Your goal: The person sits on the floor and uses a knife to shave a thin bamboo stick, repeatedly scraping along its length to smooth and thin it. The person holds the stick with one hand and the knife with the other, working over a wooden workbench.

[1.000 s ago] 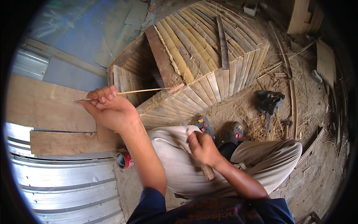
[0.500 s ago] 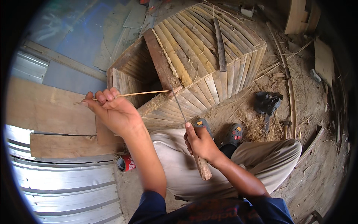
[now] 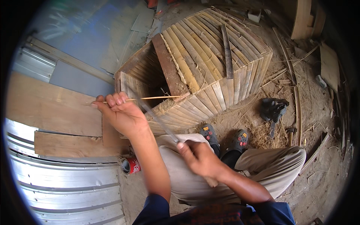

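My left hand (image 3: 128, 117) pinches a thin bamboo strip (image 3: 161, 98) between thumb and fingers. The strip runs rightward, its far end at the corner of a slatted wooden frame (image 3: 213, 52) like a large basket or crate. In my right hand (image 3: 200, 159), fingers wrapped round its wooden handle, is a long-bladed knife (image 3: 163, 126). The blade, smeared by motion, points up and left and crosses the strip near my left hand; whether it touches the strip I cannot tell. A curled shaving (image 3: 164, 91) shows just above the strip, in front of the frame's dark opening.
A loose dark slat (image 3: 227, 52) lies on the frame. Right of my feet are a black plastic bag (image 3: 273, 108), fibre shavings (image 3: 275, 137) and a hammer (image 3: 290, 137). A red can (image 3: 130, 165) stands beside corrugated metal sheets (image 3: 71, 180) and plywood (image 3: 56, 105) at left.
The knife has swung left from the frame's corner, along the strip toward my left hand. My left hand keeps its pinch on the strip. The whole view has shifted slightly.
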Demonstrator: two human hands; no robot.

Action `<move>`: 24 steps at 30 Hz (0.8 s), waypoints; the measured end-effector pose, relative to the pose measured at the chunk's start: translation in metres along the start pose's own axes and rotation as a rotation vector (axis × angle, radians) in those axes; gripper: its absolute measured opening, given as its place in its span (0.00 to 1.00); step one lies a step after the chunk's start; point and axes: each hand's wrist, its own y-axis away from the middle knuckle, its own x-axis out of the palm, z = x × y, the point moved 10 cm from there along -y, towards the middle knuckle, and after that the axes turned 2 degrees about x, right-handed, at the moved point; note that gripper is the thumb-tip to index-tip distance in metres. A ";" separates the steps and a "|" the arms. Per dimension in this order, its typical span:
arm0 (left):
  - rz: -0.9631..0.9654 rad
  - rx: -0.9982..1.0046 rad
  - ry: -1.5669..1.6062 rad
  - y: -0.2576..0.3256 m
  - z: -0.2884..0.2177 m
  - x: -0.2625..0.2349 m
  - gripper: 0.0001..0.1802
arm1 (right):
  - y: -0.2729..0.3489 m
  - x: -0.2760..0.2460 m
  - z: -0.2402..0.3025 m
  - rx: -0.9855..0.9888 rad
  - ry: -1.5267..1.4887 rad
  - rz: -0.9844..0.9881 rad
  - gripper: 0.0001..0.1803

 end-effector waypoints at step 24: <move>0.005 -0.001 0.006 0.005 0.006 -0.001 0.22 | 0.001 0.011 -0.009 -0.041 -0.007 0.060 0.35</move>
